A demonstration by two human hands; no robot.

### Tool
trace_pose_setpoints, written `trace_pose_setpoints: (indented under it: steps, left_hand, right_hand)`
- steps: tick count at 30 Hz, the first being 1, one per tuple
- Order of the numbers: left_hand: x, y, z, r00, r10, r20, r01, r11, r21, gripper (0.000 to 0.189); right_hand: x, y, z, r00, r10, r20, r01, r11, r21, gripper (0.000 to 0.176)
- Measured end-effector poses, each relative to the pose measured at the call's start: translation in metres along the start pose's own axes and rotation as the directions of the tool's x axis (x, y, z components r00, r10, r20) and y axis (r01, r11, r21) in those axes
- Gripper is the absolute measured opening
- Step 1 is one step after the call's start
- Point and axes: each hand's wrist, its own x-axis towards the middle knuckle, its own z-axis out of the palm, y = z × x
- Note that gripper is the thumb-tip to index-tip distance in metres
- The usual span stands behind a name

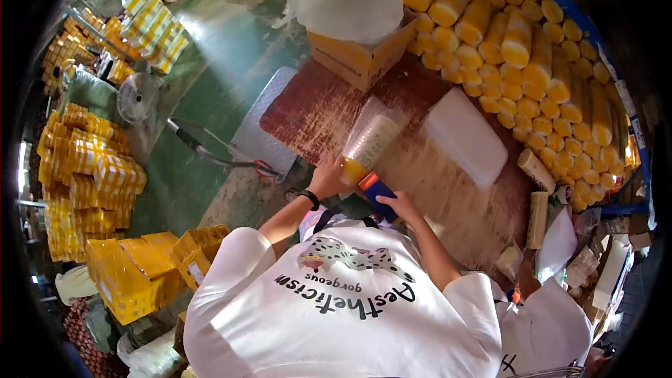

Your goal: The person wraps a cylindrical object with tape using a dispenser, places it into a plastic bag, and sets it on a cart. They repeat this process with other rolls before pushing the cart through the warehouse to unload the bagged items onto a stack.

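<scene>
Head view takes in, as its biggest mass, a pile of yellow rolls [518,42] beside a blue frame, stacked lengthwise with round ends outward, probably so that many fit and each can be pulled by its end; their film looks slick and shiny. Next comes the wooden table [448,217], its red-brown coat scuffed to pale streaks. On its far edge stands an open cardboard carton [343,59], apparently there to keep the white sheeting [346,0] on top within reach; that sheeting looks thin and rounded. Flat on the tabletop lies a milky, rectangular stack of sheets [465,136], smooth and soft-cornered.

The wrapped roll [371,141] rests on the table between carton and person, a ridged cylinder inside loose clear film that flares at the far end; its lettering is too blurred to read. The left hand [327,176] curls round its yellow near end, seemingly to steady it. Close by, the right hand [397,204] is closed around a hard, boxy blue-and-orange tool [376,189], its tip just beside that end; whether they touch, I cannot tell.
</scene>
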Motion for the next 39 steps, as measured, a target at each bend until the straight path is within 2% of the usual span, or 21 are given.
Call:
trace_pose_setpoints:
  steps: [3, 4, 5, 7, 8, 11, 12, 14, 15, 17, 19, 23, 25, 26, 27, 31, 32, 35, 36, 37, 39]
  left_hand:
    - [-0.002, 0.016, -0.016, 0.981, -0.121, 0.154, 0.130, 0.991, -0.046, 0.078]
    - [0.001, 0.015, -0.018, 0.970, -0.150, 0.190, 0.162, 0.986, -0.048, 0.078]
    - [0.003, -0.009, -0.003, 0.997, -0.035, 0.062, 0.042, 0.994, -0.104, 0.076]
    - [0.015, -0.053, 0.003, 0.981, 0.060, 0.187, 0.012, 0.932, -0.361, 0.075]
    - [0.018, -0.066, -0.005, 0.941, -0.005, 0.339, 0.159, 0.890, -0.428, 0.076]
    - [0.012, -0.084, -0.029, 0.989, 0.088, 0.118, -0.031, 0.908, -0.418, 0.083]
    - [0.011, -0.090, -0.030, 0.982, 0.120, 0.144, -0.065, 0.938, -0.340, 0.089]
    - [0.002, -0.081, -0.020, 0.988, 0.148, 0.043, -0.128, 0.944, -0.303, 0.097]
    - [0.000, -0.072, -0.013, 0.987, 0.161, -0.009, -0.157, 0.945, -0.286, 0.101]
    - [0.003, -0.048, -0.008, 0.998, -0.053, -0.047, 0.044, 0.984, -0.174, 0.112]
    - [0.008, -0.041, -0.001, 0.984, -0.124, -0.131, 0.116, 0.991, -0.064, 0.110]
    - [0.016, -0.043, -0.001, 0.971, -0.199, -0.135, 0.194, 0.980, -0.050, 0.103]
    - [0.016, -0.048, -0.006, 0.972, -0.215, -0.093, 0.210, 0.976, -0.064, 0.102]
    - [0.019, -0.060, 0.001, 0.980, -0.144, -0.137, 0.140, 0.989, -0.043, 0.104]
    - [0.021, -0.058, -0.009, 0.976, -0.214, -0.041, 0.206, 0.969, -0.135, 0.103]
    - [0.025, -0.065, -0.017, 0.973, -0.230, 0.003, 0.227, 0.957, -0.183, 0.102]
    - [0.025, -0.062, -0.020, 0.971, -0.238, 0.028, 0.239, 0.954, -0.180, 0.102]
    - [0.023, -0.058, -0.017, 0.982, -0.189, -0.021, 0.185, 0.976, -0.113, 0.102]
    - [0.017, -0.057, -0.005, 0.982, -0.138, -0.132, 0.132, 0.990, -0.049, 0.101]
    - [0.016, -0.055, -0.001, 0.965, -0.242, 0.101, 0.256, 0.953, -0.162, 0.101]
    - [-0.006, -0.028, 0.002, 0.973, -0.229, 0.013, 0.224, 0.935, -0.273, 0.101]
  right_hand:
    - [0.004, 0.008, -0.003, 1.000, 0.011, 0.007, -0.010, 0.998, -0.068, 0.045]
    - [0.004, 0.000, -0.005, 1.000, 0.005, 0.025, -0.005, 1.000, -0.024, 0.045]
    - [0.007, -0.010, -0.005, 0.999, 0.000, 0.047, -0.001, 1.000, 0.020, 0.045]
    - [0.014, -0.032, 0.002, 0.997, -0.004, 0.080, -0.001, 0.998, 0.065, 0.045]
    - [0.020, -0.044, 0.005, 0.996, -0.007, 0.086, 0.001, 0.998, 0.067, 0.045]
    - [0.040, -0.068, 0.020, 0.993, -0.105, 0.055, 0.100, 0.991, 0.088, 0.043]
    - [0.055, -0.067, 0.026, 0.988, -0.151, 0.041, 0.147, 0.986, 0.078, 0.043]
    - [0.069, -0.068, 0.038, 0.965, -0.261, -0.036, 0.261, 0.965, 0.001, 0.042]
    - [0.072, -0.077, 0.039, 0.979, -0.201, -0.034, 0.201, 0.980, 0.006, 0.042]
    - [0.067, -0.100, 0.035, 0.988, -0.134, 0.073, 0.120, 0.978, 0.169, 0.043]
    - [0.076, -0.099, 0.039, 0.990, -0.134, 0.048, 0.129, 0.987, 0.095, 0.042]
    - [0.083, -0.087, 0.045, 0.990, -0.137, 0.021, 0.135, 0.989, 0.062, 0.041]
    - [0.076, -0.074, 0.046, 0.987, -0.156, 0.037, 0.150, 0.980, 0.129, 0.040]
    - [0.069, -0.068, 0.044, 0.985, -0.171, 0.029, 0.166, 0.977, 0.131, 0.040]
    - [0.059, -0.065, 0.042, 0.982, -0.188, 0.021, 0.183, 0.974, 0.135, 0.040]
    - [0.038, -0.046, 0.031, 0.998, -0.047, 0.041, 0.041, 0.988, 0.148, 0.040]
    - [0.045, -0.037, 0.036, 0.996, -0.066, 0.060, 0.052, 0.978, 0.202, 0.043]
    - [0.042, -0.032, 0.035, 0.992, -0.127, 0.001, 0.126, 0.985, 0.114, 0.042]
    - [0.031, -0.037, 0.027, 0.995, -0.096, 0.014, 0.095, 0.993, 0.065, 0.043]
    - [0.016, -0.048, 0.018, 0.995, -0.095, -0.002, 0.095, 0.995, -0.014, 0.045]
    - [-0.013, -0.059, 0.004, 0.997, -0.075, -0.032, 0.068, 0.983, -0.169, 0.048]
